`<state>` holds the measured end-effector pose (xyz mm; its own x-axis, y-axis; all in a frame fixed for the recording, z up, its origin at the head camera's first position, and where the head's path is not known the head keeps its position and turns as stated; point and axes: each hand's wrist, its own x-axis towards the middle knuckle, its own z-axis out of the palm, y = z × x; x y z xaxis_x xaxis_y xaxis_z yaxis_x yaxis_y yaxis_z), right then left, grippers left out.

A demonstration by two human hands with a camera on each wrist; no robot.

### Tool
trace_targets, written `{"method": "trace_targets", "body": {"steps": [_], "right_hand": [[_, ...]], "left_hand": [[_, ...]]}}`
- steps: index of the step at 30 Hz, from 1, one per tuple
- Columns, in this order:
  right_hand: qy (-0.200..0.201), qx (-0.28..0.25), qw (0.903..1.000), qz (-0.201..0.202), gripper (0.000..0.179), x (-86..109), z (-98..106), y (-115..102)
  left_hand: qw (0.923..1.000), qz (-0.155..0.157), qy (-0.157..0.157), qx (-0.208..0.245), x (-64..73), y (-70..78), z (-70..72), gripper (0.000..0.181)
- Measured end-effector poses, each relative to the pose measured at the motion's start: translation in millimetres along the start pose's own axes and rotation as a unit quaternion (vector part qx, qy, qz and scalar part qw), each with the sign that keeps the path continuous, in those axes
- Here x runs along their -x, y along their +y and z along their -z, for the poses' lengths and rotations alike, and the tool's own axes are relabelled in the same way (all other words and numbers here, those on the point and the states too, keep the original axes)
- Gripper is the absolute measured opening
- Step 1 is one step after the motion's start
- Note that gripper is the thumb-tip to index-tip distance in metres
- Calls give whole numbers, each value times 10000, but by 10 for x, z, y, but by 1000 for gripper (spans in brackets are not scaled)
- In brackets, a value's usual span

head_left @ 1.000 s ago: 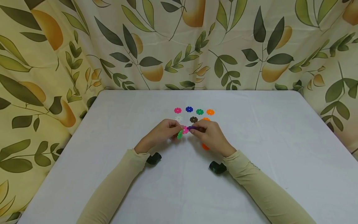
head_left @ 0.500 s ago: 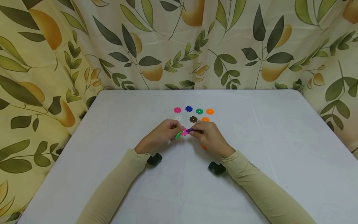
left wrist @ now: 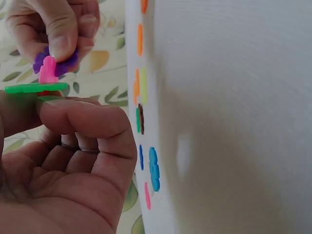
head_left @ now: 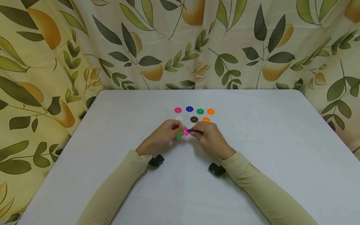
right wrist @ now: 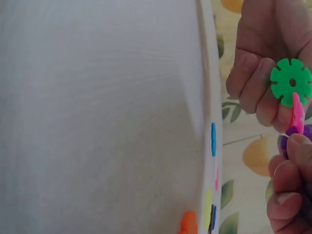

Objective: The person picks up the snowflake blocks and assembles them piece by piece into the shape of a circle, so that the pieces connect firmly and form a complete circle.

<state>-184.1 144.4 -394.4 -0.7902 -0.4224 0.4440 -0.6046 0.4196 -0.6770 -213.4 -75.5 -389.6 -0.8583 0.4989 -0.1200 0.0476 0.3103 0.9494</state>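
Left hand (head_left: 161, 137) fingers (left wrist: 87, 119) curled and pinching a green disc (head_left: 179, 135), with a pink disc (head_left: 185, 132) slotted into it at an angle. Right hand (head_left: 209, 137) fingers (right wrist: 287, 170) curled and clamped on a purple disc (head_left: 192, 130), pressed against the pink disc's edge. All three pieces held together in the gap between the two sets of fingertips, just above the surface (head_left: 253, 140).

Just beyond the fingers, lying flat on the surface: a white disc (head_left: 179, 118), a brown disc (head_left: 194, 119) and an orange disc (head_left: 206, 119), the last nearly touching the right knuckles. One row farther out: another pink disc (head_left: 177, 110), a blue disc (head_left: 189, 109), a dark green disc (head_left: 200, 111) and a second orange disc (head_left: 211, 111), spaced evenly, none touching.

Behind the fingers, toward the body: beige sleeves on both forearms, a black wrist camera (head_left: 156, 161) under the left wrist and another (head_left: 217, 169) under the right, both resting on or just above the surface.

Surface pale grey-white, cloth-covered, with rounded far corners. Around it on the far side and both flanks, a hanging curtain (head_left: 84, 47) in cream and yellow, printed with dark green leaves and orange pears, reaching down past the surface's edge.

Nothing between the fingers and the loose discs; only the hands themselves hiding part of the joined pieces in the head view.
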Motion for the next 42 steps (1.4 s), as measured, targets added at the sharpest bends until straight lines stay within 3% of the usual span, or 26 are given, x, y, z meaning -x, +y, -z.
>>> {"method": "trace_targets", "body": {"steps": [6, 16, 24, 42], "right_hand": [[-105, -57, 9997, -225, 6, -27, 25, -28], [29, -336, 9947, -976, 13, -38, 114, -19], [-28, -569, 9930, -1031, 11, -26, 135, 8], [-66, -575, 9934, -993, 8, -27, 86, 23]], "left_hand": [[9998, -111, 70, -174, 16, 1, 42, 19], [9993, -279, -169, 163, 8, -19, 91, 17], [9998, -95, -73, 166, 2, -57, 83, 19], [9994, -51, -318, 161, 8, -53, 70, 18]]}}
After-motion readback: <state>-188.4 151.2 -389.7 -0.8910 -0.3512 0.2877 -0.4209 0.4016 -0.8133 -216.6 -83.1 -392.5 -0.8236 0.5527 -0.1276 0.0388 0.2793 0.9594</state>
